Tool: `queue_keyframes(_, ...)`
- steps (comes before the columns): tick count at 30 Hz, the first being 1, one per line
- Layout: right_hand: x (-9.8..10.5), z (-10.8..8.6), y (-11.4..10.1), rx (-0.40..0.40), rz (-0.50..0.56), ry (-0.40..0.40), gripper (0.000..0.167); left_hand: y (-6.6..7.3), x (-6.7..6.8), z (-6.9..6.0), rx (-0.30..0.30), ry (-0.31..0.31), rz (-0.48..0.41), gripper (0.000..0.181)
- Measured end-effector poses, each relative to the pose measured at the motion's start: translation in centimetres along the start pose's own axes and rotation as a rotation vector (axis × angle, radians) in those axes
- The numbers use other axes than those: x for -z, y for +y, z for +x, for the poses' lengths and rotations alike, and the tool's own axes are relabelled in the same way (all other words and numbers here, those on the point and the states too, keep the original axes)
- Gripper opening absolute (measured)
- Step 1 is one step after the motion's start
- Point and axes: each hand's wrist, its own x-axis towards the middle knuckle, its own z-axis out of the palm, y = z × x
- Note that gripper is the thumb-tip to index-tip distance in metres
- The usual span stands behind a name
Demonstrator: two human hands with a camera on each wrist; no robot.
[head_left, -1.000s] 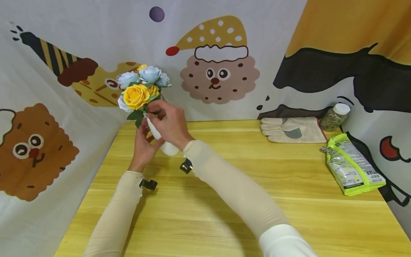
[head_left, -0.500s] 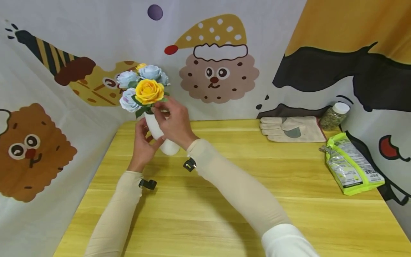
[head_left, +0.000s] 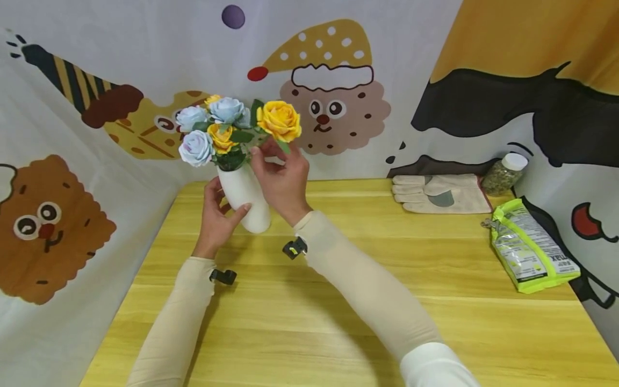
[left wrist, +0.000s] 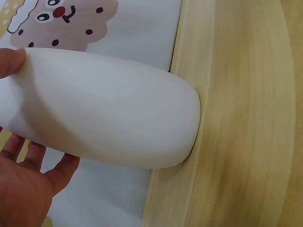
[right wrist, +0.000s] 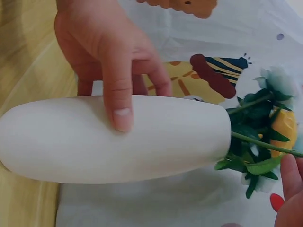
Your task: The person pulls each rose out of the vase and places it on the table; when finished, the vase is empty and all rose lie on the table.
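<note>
A white vase [head_left: 242, 188] stands on the wooden table, leaning a little to the left in the head view. My left hand [head_left: 216, 223] holds its side, thumb in front and fingers behind; the right wrist view shows that thumb [right wrist: 120, 101] on the vase wall. Light blue roses [head_left: 195, 148] and smaller yellow ones [head_left: 221, 138] rise from its mouth. My right hand [head_left: 285, 180] pinches the stem of a large yellow rose [head_left: 279, 121], tipped out to the right of the bunch. Its green stem [right wrist: 265, 143] still runs into the vase mouth.
At the back right lies a pale work glove [head_left: 440, 193], beside a white-capped jar [head_left: 505, 174] of dried bits. A green and silver packet [head_left: 534, 250] rests near the table's right edge. A printed cloth [head_left: 333, 161] hangs behind and along the sides.
My right hand has moved right, bringing the large yellow rose from the front of the bunch out to the right. My left hand has kept hold of the vase.
</note>
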Motion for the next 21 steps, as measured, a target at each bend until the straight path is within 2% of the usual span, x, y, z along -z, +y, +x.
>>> queue_keyframes(7,1.5,0.3,-0.6,-0.008,0.168,0.058,0.028,0.0,0.0,0.0,-0.014,-0.004,-0.003,0.084)
queue_keyframes(10,2.2,0.5,-1.0,-0.006,0.2,0.082,0.026,0.1,0.0,0.2,-0.014,-0.003,-0.006,0.084)
queue_keyframes(17,4.2,0.6,-1.5,-0.044,0.289,0.185,0.026,0.7,0.0,0.2,0.025,0.002,0.01,0.083)
queue_keyframes(21,5.6,0.3,-1.5,-0.056,0.341,0.206,0.029,0.9,-0.1,0.2,0.048,-0.007,0.014,0.084)
